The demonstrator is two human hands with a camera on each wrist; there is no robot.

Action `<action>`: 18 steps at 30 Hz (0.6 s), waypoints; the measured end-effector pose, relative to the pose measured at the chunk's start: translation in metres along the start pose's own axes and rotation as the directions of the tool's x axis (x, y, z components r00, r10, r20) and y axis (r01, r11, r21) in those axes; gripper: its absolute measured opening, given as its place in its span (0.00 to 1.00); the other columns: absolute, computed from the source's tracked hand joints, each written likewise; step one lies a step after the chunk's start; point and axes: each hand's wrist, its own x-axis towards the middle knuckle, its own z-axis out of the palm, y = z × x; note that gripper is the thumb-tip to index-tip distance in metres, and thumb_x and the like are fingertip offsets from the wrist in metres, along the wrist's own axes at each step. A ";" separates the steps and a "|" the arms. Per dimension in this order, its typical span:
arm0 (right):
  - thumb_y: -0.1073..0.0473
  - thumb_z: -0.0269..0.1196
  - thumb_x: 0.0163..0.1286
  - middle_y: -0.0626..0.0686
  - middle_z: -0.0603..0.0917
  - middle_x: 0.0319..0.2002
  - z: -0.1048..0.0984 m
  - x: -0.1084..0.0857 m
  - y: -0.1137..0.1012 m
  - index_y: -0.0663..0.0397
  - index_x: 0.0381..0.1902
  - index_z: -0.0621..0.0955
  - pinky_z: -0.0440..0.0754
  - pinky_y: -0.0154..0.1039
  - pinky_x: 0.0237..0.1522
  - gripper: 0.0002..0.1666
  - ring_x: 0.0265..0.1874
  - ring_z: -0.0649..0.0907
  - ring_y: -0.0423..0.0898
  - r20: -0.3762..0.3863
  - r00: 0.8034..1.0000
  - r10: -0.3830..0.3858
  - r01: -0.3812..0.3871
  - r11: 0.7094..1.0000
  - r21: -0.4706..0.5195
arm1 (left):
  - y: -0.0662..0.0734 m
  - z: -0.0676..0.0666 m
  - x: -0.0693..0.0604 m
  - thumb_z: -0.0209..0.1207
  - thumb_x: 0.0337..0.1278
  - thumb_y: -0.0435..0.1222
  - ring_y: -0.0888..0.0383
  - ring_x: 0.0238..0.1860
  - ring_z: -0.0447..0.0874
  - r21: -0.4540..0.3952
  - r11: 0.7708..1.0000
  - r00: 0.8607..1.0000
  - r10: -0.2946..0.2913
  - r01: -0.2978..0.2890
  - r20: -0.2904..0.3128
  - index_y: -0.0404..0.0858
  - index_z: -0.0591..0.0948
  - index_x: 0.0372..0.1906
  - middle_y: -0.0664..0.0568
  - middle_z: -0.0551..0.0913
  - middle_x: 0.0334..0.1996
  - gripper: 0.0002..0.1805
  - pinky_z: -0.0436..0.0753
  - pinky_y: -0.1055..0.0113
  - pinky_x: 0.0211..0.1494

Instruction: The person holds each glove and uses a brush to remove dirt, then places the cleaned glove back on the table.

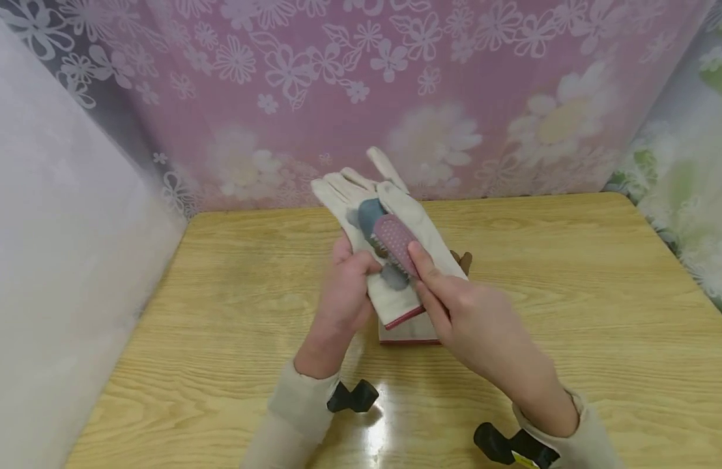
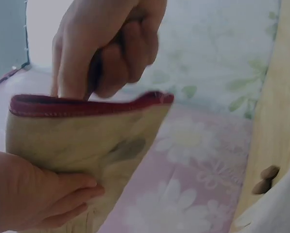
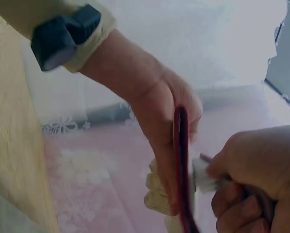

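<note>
A whitish work glove with a dark red cuff edge is held up over the table, fingers pointing away. My left hand grips its side, the thumb lying across the front. Grey smudges mark the glove. With my right hand I hold a brush with a dotted mauve back, forefinger along it. Its pale bristles touch the glove in the right wrist view. A blue-grey oval shows beyond the brush; whether it belongs to it I cannot tell. The left wrist view hides the brush behind the cuff.
Below the held glove, a second pale piece with a red edge lies on the wooden table, mostly covered. A small brown object sits behind, partly hidden. Flowered pink cloth hangs along the table's far edge.
</note>
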 end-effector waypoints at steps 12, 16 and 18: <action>0.63 0.59 0.71 0.45 0.68 0.17 0.012 -0.005 -0.015 0.59 0.71 0.70 0.63 0.31 0.16 0.31 0.16 0.61 0.36 -0.070 0.997 0.017 -0.011 0.996 0.088 | -0.008 0.017 -0.009 0.36 0.48 0.16 0.53 0.58 0.73 0.085 0.992 0.996 0.092 -0.091 -0.014 0.34 0.59 0.72 0.41 0.71 0.62 0.40 0.78 0.65 0.59; 0.70 0.64 0.62 0.45 0.66 0.15 0.009 0.000 -0.006 0.58 0.69 0.72 0.65 0.35 0.16 0.36 0.16 0.59 0.38 -0.127 0.991 0.038 -0.028 0.997 0.077 | -0.017 0.023 -0.014 0.36 0.49 0.17 0.56 0.66 0.69 0.220 0.974 0.997 0.043 -0.056 0.067 0.38 0.54 0.76 0.44 0.67 0.69 0.43 0.71 0.66 0.67; 0.68 0.64 0.63 0.46 0.67 0.15 0.009 0.002 -0.004 0.58 0.69 0.73 0.65 0.37 0.15 0.34 0.15 0.59 0.39 -0.131 0.991 0.024 -0.019 0.999 0.040 | -0.016 0.021 -0.013 0.35 0.47 0.18 0.56 0.68 0.65 0.224 0.973 0.996 0.034 -0.052 0.084 0.39 0.52 0.76 0.45 0.65 0.71 0.45 0.68 0.65 0.69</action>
